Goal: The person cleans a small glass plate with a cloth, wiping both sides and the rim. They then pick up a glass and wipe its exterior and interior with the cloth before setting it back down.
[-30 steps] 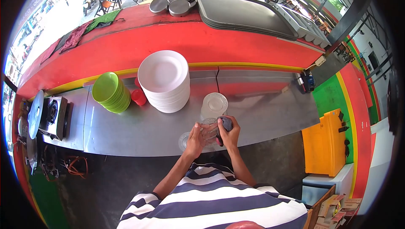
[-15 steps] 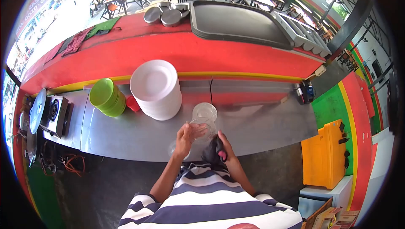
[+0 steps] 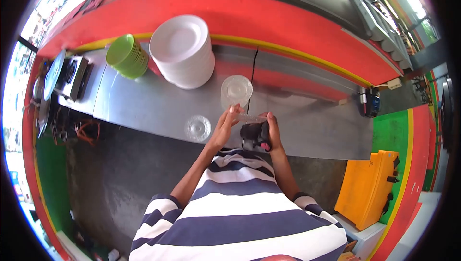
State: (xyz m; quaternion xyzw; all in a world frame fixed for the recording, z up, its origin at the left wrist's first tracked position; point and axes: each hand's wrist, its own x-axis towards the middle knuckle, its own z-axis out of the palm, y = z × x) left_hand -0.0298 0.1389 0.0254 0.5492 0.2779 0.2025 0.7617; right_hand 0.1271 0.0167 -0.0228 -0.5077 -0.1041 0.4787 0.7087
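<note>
Between my two hands a clear glass saucer [image 3: 250, 118] is held nearly edge-on above the steel counter. My left hand [image 3: 223, 129] grips its left edge with the fingers closed. My right hand [image 3: 273, 133] is closed around a bunched dark cloth [image 3: 254, 131] with a pink patch, and its fingertips meet the saucer's right edge. Just beyond the hands stand clear glass saucers [image 3: 236, 90], apparently stacked. Another glass saucer [image 3: 198, 128] lies by the counter's front edge, left of my left forearm.
White plates [image 3: 180, 44] stand in a tall stack at the back of the steel counter [image 3: 307, 131], beside stacked green bowls [image 3: 126, 56]. A portable stove [image 3: 74, 76] sits at the left end. A red ledge [image 3: 288, 25] runs behind, and a yellow box [image 3: 367, 189] is at right.
The saucer has tipped from showing its face to nearly edge-on. My right hand and the cloth have come up to its right edge. The camera view has tilted downward and turned slightly.
</note>
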